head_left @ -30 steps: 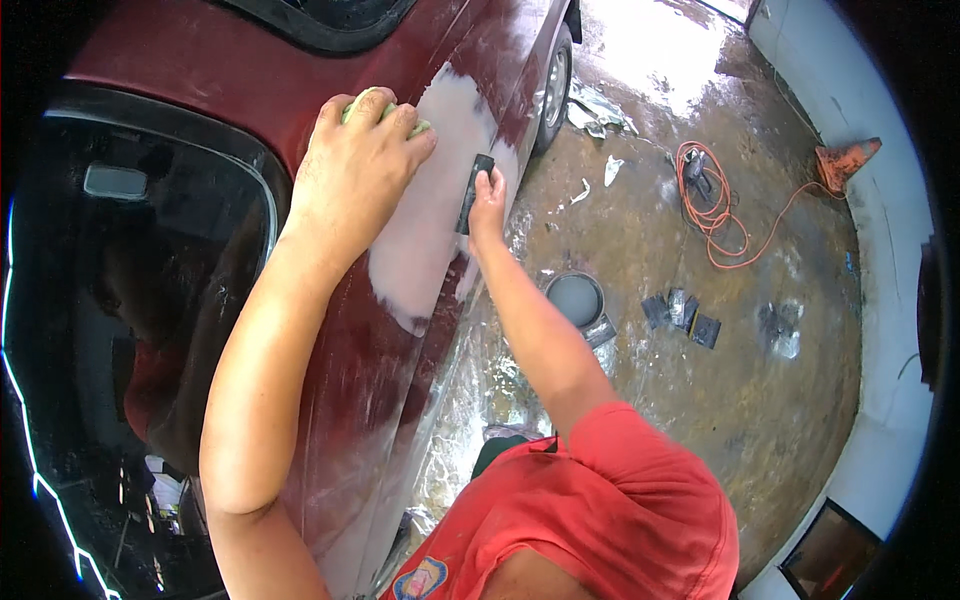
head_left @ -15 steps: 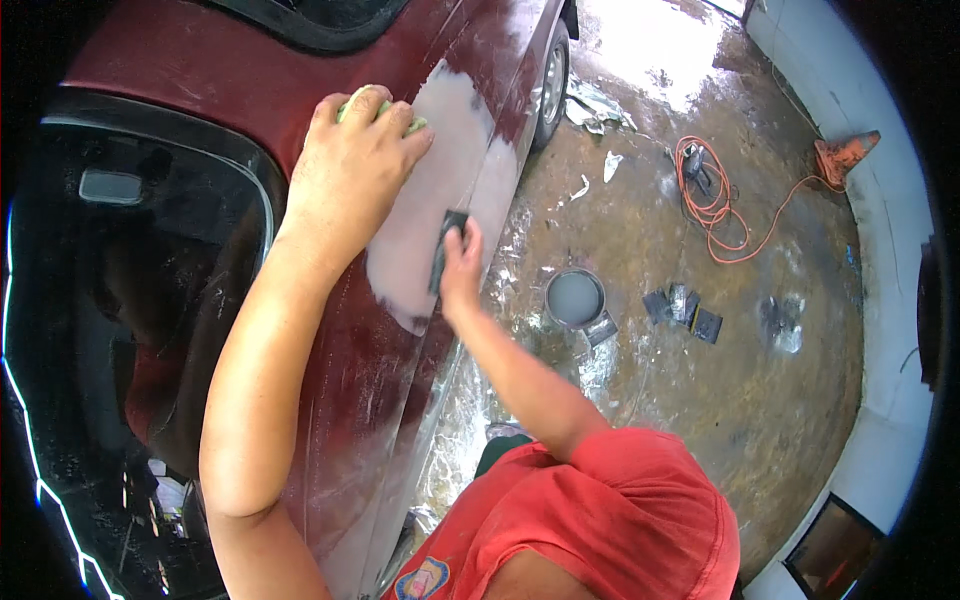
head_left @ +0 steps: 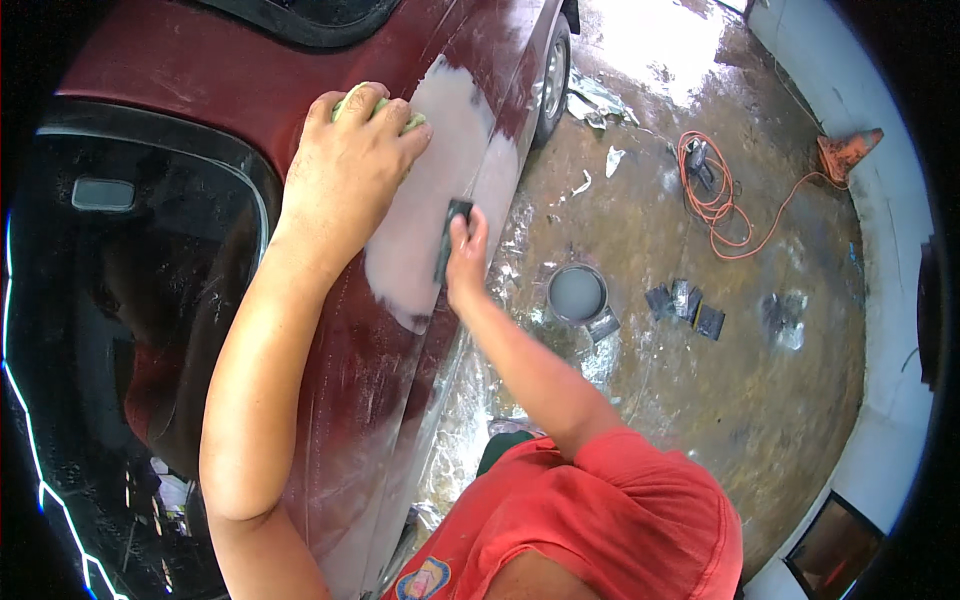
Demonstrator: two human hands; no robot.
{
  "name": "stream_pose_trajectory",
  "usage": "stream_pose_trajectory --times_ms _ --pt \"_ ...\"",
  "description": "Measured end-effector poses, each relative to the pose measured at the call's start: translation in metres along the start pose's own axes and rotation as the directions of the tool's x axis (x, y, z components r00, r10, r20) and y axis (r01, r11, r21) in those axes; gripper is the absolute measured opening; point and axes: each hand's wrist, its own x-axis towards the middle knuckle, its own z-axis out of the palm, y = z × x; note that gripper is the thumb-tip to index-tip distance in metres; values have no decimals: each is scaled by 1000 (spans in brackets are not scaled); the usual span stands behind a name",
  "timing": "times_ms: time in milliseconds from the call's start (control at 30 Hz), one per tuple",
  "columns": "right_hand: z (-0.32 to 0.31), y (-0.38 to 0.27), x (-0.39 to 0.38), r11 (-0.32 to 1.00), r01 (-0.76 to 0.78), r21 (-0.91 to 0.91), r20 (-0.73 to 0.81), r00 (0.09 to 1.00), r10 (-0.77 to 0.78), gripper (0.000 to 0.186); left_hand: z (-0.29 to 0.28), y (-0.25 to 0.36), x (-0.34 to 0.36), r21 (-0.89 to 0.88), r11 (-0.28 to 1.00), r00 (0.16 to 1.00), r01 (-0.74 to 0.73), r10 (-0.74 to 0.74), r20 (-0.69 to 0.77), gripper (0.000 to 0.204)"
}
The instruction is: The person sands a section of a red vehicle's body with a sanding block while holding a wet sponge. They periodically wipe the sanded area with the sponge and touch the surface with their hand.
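My left hand (head_left: 350, 170) presses a yellow-green sponge (head_left: 412, 122) against the dark red car body (head_left: 200, 70), at the upper edge of a pale grey filler patch (head_left: 430, 220). My right hand (head_left: 468, 262) grips a small dark sanding block (head_left: 450, 238) and holds it flat on the lower right part of that patch. The panel around the patch is wet and streaked.
The car's rear window (head_left: 120, 300) fills the left. On the wet concrete floor stand a round grey tub (head_left: 577, 293), several dark sandpaper pieces (head_left: 690, 305), an orange cable with a tool (head_left: 710, 185) and an orange cone (head_left: 850, 150). The car wheel (head_left: 553, 70) is above.
My right hand slid the sanding block down along the patch, then back up slightly. My left hand and the sponge have stayed in place.
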Motion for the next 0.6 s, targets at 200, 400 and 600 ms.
stream_pose_trajectory --times_ms 200,400,600 --pt "6 -29 31 986 -134 95 16 991 133 52 2 0 -3 10 1000 1000 1 -2 24 24" --pt "-1 -14 5 994 -102 47 22 995 101 51 2 -1 -2 -24 1000 1000 6 -6 13 25" --pt "3 -21 14 976 -177 125 33 984 174 50 8 0 -6 20 1000 1000 3 -3 17 27"
